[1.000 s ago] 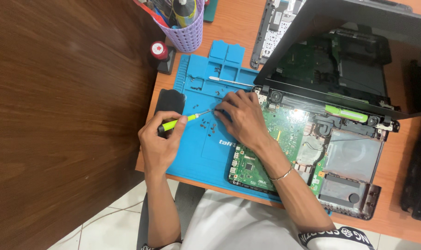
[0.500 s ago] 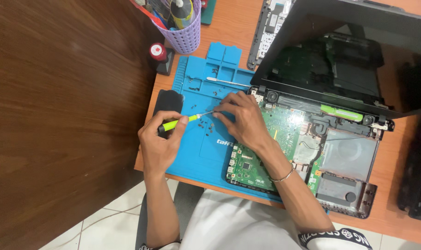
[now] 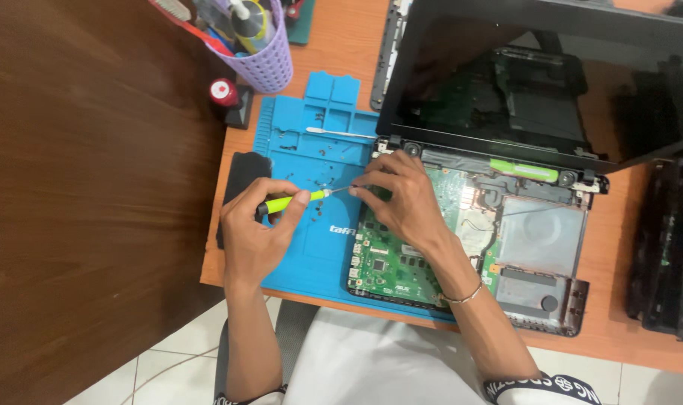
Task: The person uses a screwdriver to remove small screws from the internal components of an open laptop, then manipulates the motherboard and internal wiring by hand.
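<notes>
Little is changing over the last second: both hands are staying locked in the same pose, so the fine work at the screwdriver's tip looks to be still going on rather than finished. Going left to right, the left hand point(image 3: 253, 234) is gripping the screwdriver point(image 3: 305, 198), fingers curled tightly round its smooth lime-green plastic handle, the thin steel shaft pointing toward three o'clock. It is lying over the blue mat point(image 3: 311, 161), a rubbery sheet moulded with shallow trays and dotted with tiny dark screws. At the shaft's tip the right hand point(image 3: 403, 201) is pinching with narrowed fingertips; whatever they are holding is too small to tell. Under that hand the opened laptop point(image 3: 540, 251) is showing its glossy green circuit board, with its dark shiny screen tilted up at twelve o'clock.
</notes>
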